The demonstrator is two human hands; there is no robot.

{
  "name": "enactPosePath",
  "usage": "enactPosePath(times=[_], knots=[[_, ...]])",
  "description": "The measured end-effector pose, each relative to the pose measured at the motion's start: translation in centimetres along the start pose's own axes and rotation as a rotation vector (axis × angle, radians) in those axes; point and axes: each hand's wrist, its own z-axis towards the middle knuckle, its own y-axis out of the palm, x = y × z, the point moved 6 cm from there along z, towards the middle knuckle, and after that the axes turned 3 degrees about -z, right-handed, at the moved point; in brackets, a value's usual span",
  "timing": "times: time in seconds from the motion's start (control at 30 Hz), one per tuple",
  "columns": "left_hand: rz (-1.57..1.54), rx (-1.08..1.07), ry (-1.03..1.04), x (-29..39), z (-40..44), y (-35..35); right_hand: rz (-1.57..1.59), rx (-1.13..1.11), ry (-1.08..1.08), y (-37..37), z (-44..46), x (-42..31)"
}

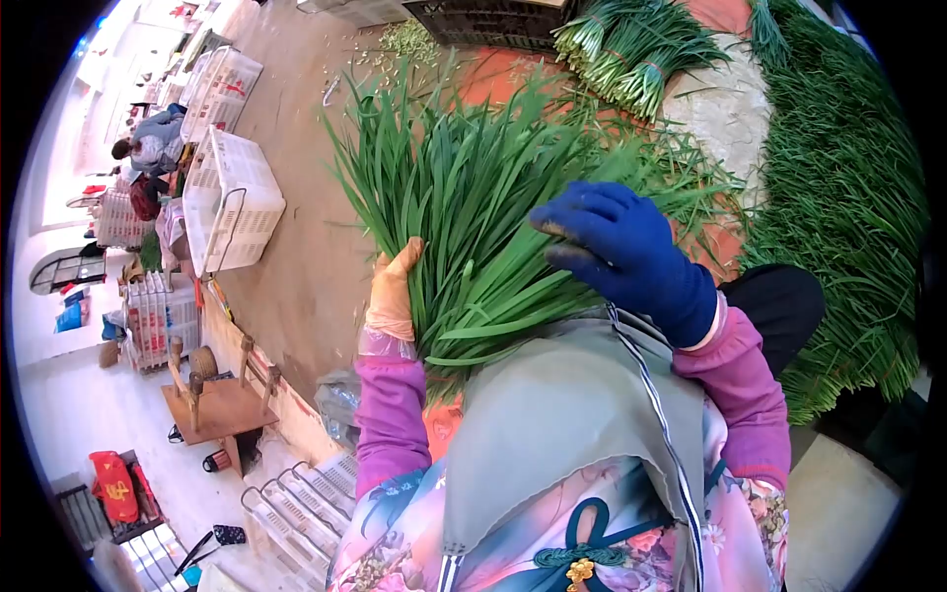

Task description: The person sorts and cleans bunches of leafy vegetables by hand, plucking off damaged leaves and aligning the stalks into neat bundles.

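Note:
My left hand (pixel 395 288), in a pale orange glove, grips the side of a big loose bunch of garlic chives (pixel 473 187). The flat green leaves fan out away from me, and the near part of the bunch rests against my grey apron (pixel 552 414). Over the right side of the bunch is my right hand (pixel 626 247) in a dark blue glove. Its fingers are bent and parted from the thumb, with nothing visible between them. The fingertips look soiled. Whether they touch the leaves underneath I cannot tell.
Tied chive bundles (pixel 641 54) lie at the top beside a dark crate (pixel 483 22). A large heap of chives (pixel 838 197) fills the right side. White plastic crates (pixel 237 197), a wooden stool (pixel 217 409) and a person (pixel 158 138) are at the left. Loose trimmings litter the floor.

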Motion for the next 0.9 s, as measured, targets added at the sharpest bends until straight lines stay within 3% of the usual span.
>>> enactPosePath(times=[0.1,0.2,0.37,0.43,0.63,0.83,0.9], knots=[[-0.013,-0.098,0.042,0.6,-1.1,2.0,0.093,0.047,-0.023,-0.7,1.5,0.0],[0.001,-0.087,0.048,0.5,-1.2,2.3,-0.121,-0.036,-0.205,1.3,3.0,-1.5],[0.013,-0.111,0.074,0.3,-0.9,1.8,-0.323,-0.136,-0.288,6.6,1.7,-1.3],[0.007,-0.071,0.066,0.2,-0.2,0.5,-0.285,-0.575,-0.196,10.0,-0.4,-0.8],[-0.067,0.011,0.075,-0.4,0.3,-1.2,-0.196,-0.341,-0.164,9.3,-3.7,-2.2],[-0.052,0.025,0.08,-0.3,0.0,-0.3,-0.364,-0.313,-0.169,9.5,-5.3,-3.0],[0.038,0.058,0.179,0.0,0.0,-0.5,-0.364,-0.333,-0.156,9.2,-5.4,-3.3]])
